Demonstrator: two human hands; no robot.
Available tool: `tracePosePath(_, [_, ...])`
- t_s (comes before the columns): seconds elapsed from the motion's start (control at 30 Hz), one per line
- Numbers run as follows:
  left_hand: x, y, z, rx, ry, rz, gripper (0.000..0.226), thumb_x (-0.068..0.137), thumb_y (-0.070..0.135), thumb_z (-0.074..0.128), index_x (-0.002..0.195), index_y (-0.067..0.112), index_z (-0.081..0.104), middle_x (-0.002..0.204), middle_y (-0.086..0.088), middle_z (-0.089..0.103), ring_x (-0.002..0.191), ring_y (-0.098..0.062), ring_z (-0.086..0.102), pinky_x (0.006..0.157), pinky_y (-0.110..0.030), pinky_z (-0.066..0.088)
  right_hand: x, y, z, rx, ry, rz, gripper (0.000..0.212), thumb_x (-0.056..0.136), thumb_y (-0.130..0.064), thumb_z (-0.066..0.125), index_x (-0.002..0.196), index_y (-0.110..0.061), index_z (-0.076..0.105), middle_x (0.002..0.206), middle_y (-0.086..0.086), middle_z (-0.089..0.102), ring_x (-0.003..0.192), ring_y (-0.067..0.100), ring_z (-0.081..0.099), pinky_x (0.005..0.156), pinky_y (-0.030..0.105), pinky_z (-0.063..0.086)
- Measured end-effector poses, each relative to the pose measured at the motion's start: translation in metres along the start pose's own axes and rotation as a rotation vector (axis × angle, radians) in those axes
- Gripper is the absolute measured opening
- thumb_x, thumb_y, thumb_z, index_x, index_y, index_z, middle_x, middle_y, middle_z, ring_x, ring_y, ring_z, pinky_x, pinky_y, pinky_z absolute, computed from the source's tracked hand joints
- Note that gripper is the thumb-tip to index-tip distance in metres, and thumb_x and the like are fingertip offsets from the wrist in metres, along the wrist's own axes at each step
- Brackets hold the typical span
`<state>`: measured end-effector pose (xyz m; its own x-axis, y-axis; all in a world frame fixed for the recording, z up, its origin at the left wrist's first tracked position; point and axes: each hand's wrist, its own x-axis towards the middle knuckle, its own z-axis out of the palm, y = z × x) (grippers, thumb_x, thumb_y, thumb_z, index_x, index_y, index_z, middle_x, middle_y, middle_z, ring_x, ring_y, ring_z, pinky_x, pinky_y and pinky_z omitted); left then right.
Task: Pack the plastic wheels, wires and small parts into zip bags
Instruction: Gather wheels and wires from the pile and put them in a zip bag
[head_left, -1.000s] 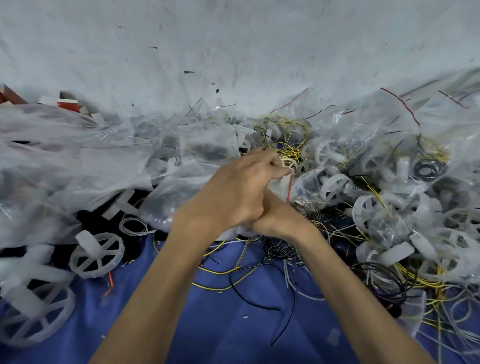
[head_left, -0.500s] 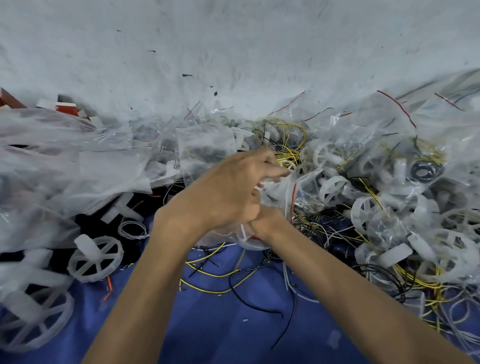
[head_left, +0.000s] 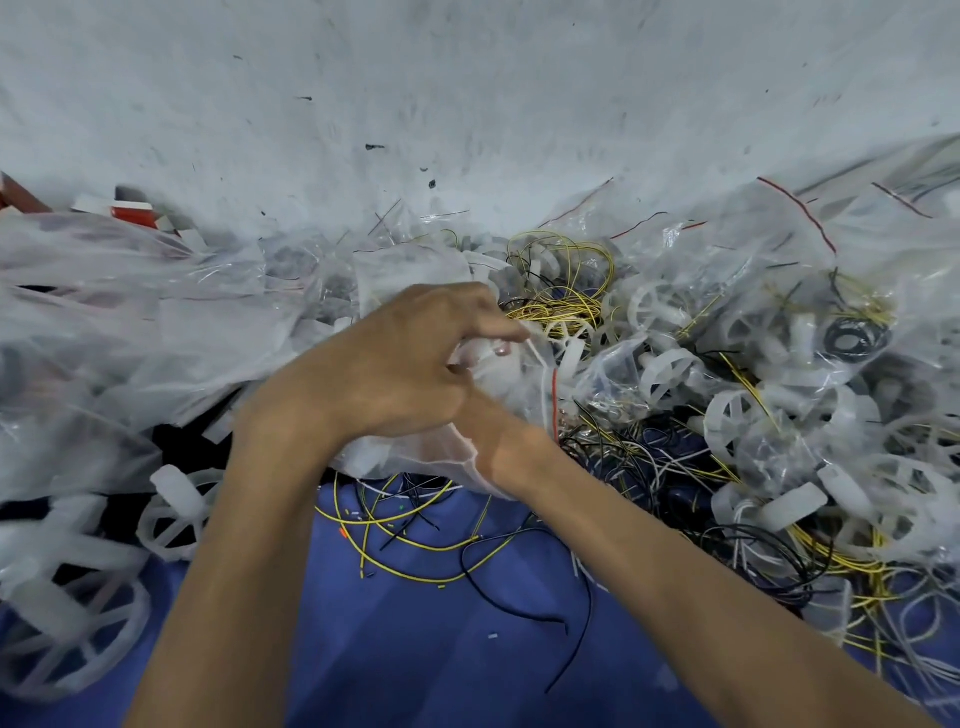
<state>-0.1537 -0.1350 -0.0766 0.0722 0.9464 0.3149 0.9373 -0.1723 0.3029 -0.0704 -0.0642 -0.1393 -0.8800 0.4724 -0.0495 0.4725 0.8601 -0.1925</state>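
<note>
A zip bag (head_left: 511, 371) was held just above the blue surface (head_left: 415, 649), probably so that its red-striped mouth could be pressed closed. It was pinched by the curled fingers of the left hand (head_left: 395, 374). The right hand (head_left: 493, 428) was mostly hidden under the left one and the bag, so its grip could not be told. Loose plastic wheels (head_left: 670, 364) and wires (head_left: 415, 525) lay around, not yet packed.
</note>
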Motion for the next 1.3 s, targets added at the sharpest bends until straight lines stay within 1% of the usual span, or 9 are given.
tracePosePath(0.17, [0.003,-0.021,0.006,0.089,-0.132,-0.12,0.057,0.078,-0.007,0.048,0.127,0.022,0.057,0.128,0.003,0.053,0.125,-0.014,0.042,0.093,-0.01,0.024,-0.001,0.006,-0.012,-0.015,-0.253,-0.154,0.038,0.101,-0.014,0.028,0.137,-0.01,0.042,0.144,0.009,0.041,0.128,0.022,0.039,0.09,0.02,0.024])
tracePosePath(0.27, [0.002,-0.033,0.007,0.101,-0.153,-0.155,0.046,0.08,-0.003,0.049,0.116,0.021,0.064,0.116,0.001,0.057,0.116,-0.017,0.049,0.09,-0.016,0.029,0.003,0.03,-0.037,0.299,-0.292,-0.19,0.031,0.097,-0.006,0.042,0.125,-0.011,0.056,0.133,0.01,0.054,0.114,0.02,0.054,0.084,0.016,0.041])
tracePosePath(0.37, [0.001,-0.041,0.01,0.093,-0.127,-0.19,0.04,0.083,0.004,0.05,0.116,0.021,0.064,0.113,-0.001,0.057,0.113,-0.019,0.049,0.093,-0.02,0.031,0.005,0.07,-0.057,0.801,0.186,-0.058,0.01,0.092,-0.014,0.056,0.096,-0.015,0.066,0.094,0.002,0.073,0.075,0.009,0.069,0.056,0.012,0.049])
tracePosePath(0.47, [0.002,-0.047,0.013,0.119,-0.112,-0.205,0.046,0.082,0.011,0.055,0.127,0.022,0.057,0.119,0.002,0.053,0.119,-0.017,0.045,0.093,-0.017,0.026,0.027,0.118,-0.04,0.771,0.594,0.33,0.015,0.09,-0.021,0.056,0.101,-0.012,0.061,0.102,0.007,0.068,0.09,0.019,0.065,0.075,0.027,0.054])
tracePosePath(0.6, [0.004,-0.048,0.017,0.145,-0.074,-0.194,0.047,0.084,0.021,0.059,0.13,0.025,0.051,0.12,0.005,0.05,0.122,-0.012,0.041,0.081,-0.009,0.019,0.056,0.147,0.009,0.43,0.345,0.607,0.045,0.091,-0.029,0.055,0.118,0.007,0.052,0.127,0.021,0.051,0.122,0.036,0.045,0.107,0.052,0.032])
tracePosePath(0.73, [0.005,-0.045,0.018,0.117,-0.128,-0.157,0.046,0.085,0.014,0.058,0.128,0.032,0.052,0.114,0.004,0.047,0.11,-0.009,0.041,0.077,-0.009,0.018,0.065,0.158,0.03,0.587,0.492,0.668,0.037,0.084,-0.031,0.067,0.103,0.0,0.06,0.1,0.013,0.063,0.103,0.03,0.057,0.091,0.039,0.046])
tracePosePath(0.9, [0.002,-0.041,0.014,0.036,-0.225,-0.151,0.051,0.081,0.003,0.05,0.112,0.042,0.061,0.115,0.011,0.053,0.108,-0.008,0.046,0.083,-0.016,0.029,0.053,0.159,0.039,0.583,0.534,0.531,0.022,0.088,-0.027,0.062,0.093,-0.006,0.061,0.092,0.008,0.065,0.09,0.024,0.057,0.069,0.029,0.044])
tracePosePath(1.03, [0.003,-0.035,0.015,-0.036,-0.271,-0.146,0.051,0.081,-0.002,0.042,0.103,0.036,0.067,0.098,0.015,0.055,0.107,-0.008,0.052,0.081,-0.019,0.035,0.043,0.149,0.02,0.756,0.774,0.361,0.028,0.093,-0.023,0.055,0.11,-0.001,0.055,0.11,0.02,0.061,0.102,0.032,0.059,0.088,0.05,0.049])
tracePosePath(1.3, [0.008,-0.035,0.018,0.031,-0.15,-0.145,0.047,0.082,-0.001,0.042,0.12,0.021,0.061,0.12,0.006,0.059,0.111,-0.007,0.05,0.078,-0.007,0.027,0.019,0.141,-0.011,0.989,0.835,0.331,0.032,0.094,-0.026,0.051,0.122,-0.011,0.052,0.132,0.01,0.051,0.115,0.022,0.053,0.102,0.049,0.041])
